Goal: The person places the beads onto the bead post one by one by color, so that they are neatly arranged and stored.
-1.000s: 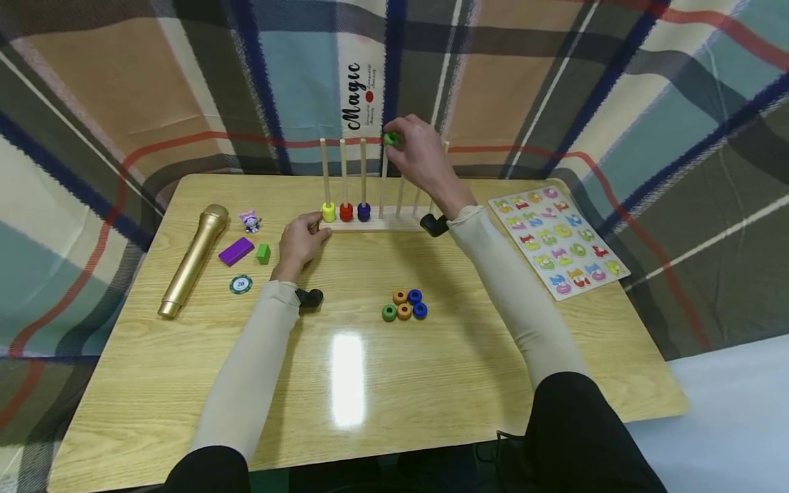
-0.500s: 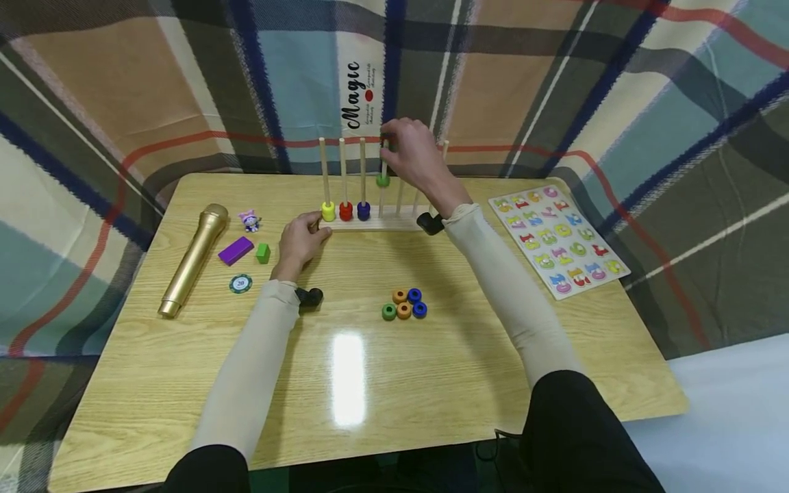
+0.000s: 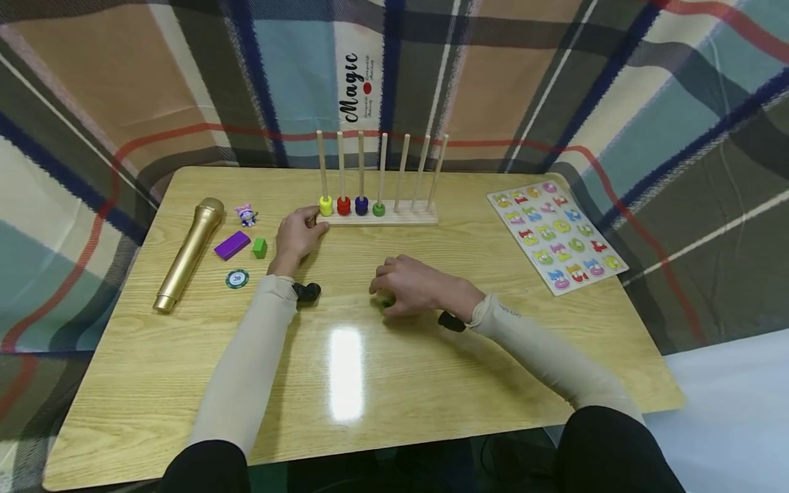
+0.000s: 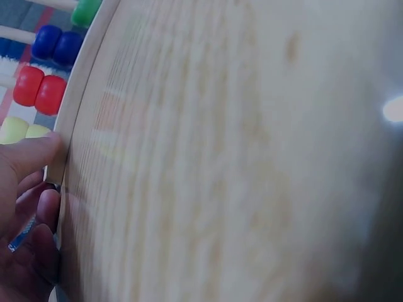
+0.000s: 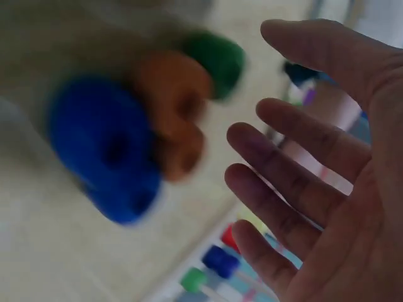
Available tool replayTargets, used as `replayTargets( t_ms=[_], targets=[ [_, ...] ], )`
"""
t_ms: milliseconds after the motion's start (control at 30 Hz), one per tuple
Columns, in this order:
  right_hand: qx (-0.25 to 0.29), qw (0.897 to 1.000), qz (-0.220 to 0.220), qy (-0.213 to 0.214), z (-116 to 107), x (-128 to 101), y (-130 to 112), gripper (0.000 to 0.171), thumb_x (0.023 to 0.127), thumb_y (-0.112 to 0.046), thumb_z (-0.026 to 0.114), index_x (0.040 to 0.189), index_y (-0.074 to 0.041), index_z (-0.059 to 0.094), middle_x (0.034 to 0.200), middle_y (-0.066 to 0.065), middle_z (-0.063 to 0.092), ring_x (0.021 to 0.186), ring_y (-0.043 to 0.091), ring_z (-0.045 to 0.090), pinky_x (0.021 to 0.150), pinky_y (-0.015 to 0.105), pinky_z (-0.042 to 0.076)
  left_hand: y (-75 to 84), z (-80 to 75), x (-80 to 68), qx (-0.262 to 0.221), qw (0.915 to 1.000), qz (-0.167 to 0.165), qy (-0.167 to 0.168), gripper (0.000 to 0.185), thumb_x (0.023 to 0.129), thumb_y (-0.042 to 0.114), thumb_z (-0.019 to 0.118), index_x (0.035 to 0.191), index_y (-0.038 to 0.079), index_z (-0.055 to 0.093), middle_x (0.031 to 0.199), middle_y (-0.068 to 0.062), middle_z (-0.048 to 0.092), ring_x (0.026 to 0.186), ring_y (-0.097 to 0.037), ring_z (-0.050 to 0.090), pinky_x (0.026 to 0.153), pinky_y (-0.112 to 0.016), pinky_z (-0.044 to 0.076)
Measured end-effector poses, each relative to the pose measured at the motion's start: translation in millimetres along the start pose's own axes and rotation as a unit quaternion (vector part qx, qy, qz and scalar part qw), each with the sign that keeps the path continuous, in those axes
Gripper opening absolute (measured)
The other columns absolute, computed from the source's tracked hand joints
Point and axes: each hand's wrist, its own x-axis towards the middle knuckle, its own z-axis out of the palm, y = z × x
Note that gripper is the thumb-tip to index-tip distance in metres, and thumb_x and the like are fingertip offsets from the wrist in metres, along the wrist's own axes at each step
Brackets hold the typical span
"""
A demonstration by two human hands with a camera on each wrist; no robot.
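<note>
A wooden rack point(image 3: 394, 220) with several upright rods stands at the back of the table. Its first four rods carry a yellow ring point(image 3: 325, 205), a red ring point(image 3: 343, 205), a blue ring point(image 3: 361, 205) and a green ring point(image 3: 379, 209), all at the bottom. My left hand point(image 3: 302, 231) holds the rack's left end, its thumb point(image 4: 34, 154) lying by the yellow ring point(image 4: 19, 129). My right hand point(image 3: 385, 286) hovers open over the loose rings and hides them in the head view. The right wrist view shows blue rings point(image 5: 104, 151), orange rings point(image 5: 173, 119) and a green ring point(image 5: 217, 63) under the spread fingers point(image 5: 277, 145).
At the left lie a gold microphone point(image 3: 185, 253), a purple block point(image 3: 231, 244), a green cube point(image 3: 259, 247), a round chip point(image 3: 237, 279) and a small figure point(image 3: 247, 216). A number puzzle board point(image 3: 557, 233) lies at the right. Plaid cloth hangs behind the table.
The green ring left my right hand and slid down the fourth rod to the base. My right hand came down and toward me to the loose rings. The left hand stayed.
</note>
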Motion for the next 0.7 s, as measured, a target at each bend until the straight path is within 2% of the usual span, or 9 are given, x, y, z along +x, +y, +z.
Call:
replayTargets(
  t_ms=[133,233,300,400,467,600,667,700],
  targets=[
    [-0.013,1.0,-0.005,-0.014,17.2,-0.8,-1.7,0.027,0.093,-0.027,0.082,0.117,-0.015,0.08,0.111,0.003,0.074,0.106,0.023,0.066,0.109,0.05,0.047,1.1,-1.2,0.3,-0.001,1.0,0.001,-0.004,0.05,0.106,0.023,0.068,0.154,0.01,0.06,0.1,-0.015,0.058,0.088,-0.03,0.049,0.077,-0.039,0.035],
    [-0.017,1.0,-0.014,0.005,17.9,2.7,-0.7,0.021,0.095,-0.025,0.079,0.113,-0.016,0.081,0.11,0.002,0.075,0.104,0.021,0.067,0.114,0.05,0.045,1.7,-1.9,0.2,0.0,1.0,-0.001,-0.004,0.05,0.106,0.022,0.068,0.154,0.01,0.06,0.099,-0.016,0.057,0.087,-0.03,0.048,0.077,-0.04,0.035],
    [-0.003,0.999,-0.009,0.033,7.3,6.5,1.3,0.021,0.097,-0.023,0.079,0.115,-0.012,0.081,0.112,0.004,0.075,0.103,0.02,0.069,0.11,0.046,0.05,1.8,-2.7,0.7,0.001,1.0,-0.001,-0.006,0.05,0.106,0.023,0.068,0.154,0.01,0.06,0.1,-0.016,0.057,0.087,-0.03,0.049,0.077,-0.04,0.035],
    [0.039,0.993,0.033,0.107,-26.2,14.6,10.7,0.026,0.099,-0.017,0.078,0.122,-0.005,0.078,0.119,0.009,0.072,0.101,0.021,0.071,0.096,0.037,0.058,1.7,-3.7,1.5,0.003,1.0,0.003,-0.005,0.049,0.106,0.023,0.068,0.153,0.009,0.06,0.101,-0.016,0.058,0.088,-0.03,0.049,0.077,-0.039,0.036],
    [0.075,0.979,0.08,0.172,-55.9,22.3,21.4,0.03,0.1,-0.013,0.076,0.128,-0.002,0.074,0.122,0.012,0.07,0.103,0.022,0.07,0.091,0.031,0.059,1.4,-4.5,1.6,0.003,1.0,0.006,-0.003,0.046,0.106,0.022,0.068,0.15,0.008,0.063,0.099,-0.015,0.057,0.087,-0.03,0.049,0.077,-0.04,0.035],
    [0.098,0.932,0.155,0.312,-110.3,41.1,47.2,0.031,0.101,-0.007,0.072,0.131,0.001,0.071,0.127,0.016,0.068,0.107,0.027,0.069,0.094,0.031,0.058,0.5,-5.1,0.0,-0.001,1.0,0.008,-0.001,0.044,0.106,0.021,0.069,0.148,0.009,0.065,0.093,-0.013,0.055,0.084,-0.029,0.047,0.075,-0.04,0.034],
    [0.094,0.914,0.187,0.347,-129.3,49.5,57.6,0.031,0.103,-0.006,0.069,0.132,0.002,0.071,0.13,0.018,0.068,0.109,0.028,0.069,0.096,0.033,0.058,0.5,-3.7,-0.8,-0.005,1.0,0.008,-0.002,0.046,0.106,0.022,0.07,0.15,0.01,0.064,0.091,-0.012,0.054,0.084,-0.029,0.047,0.075,-0.04,0.034],
    [0.088,0.91,0.2,0.352,-135.6,52.8,61.8,0.031,0.103,-0.006,0.068,0.133,0.002,0.071,0.131,0.019,0.068,0.109,0.029,0.07,0.096,0.034,0.058,0.4,-2.8,-0.8,-0.004,1.0,0.008,-0.004,0.047,0.106,0.022,0.07,0.15,0.01,0.063,0.092,-0.012,0.054,0.084,-0.029,0.047,0.076,-0.04,0.034]
  ],
)
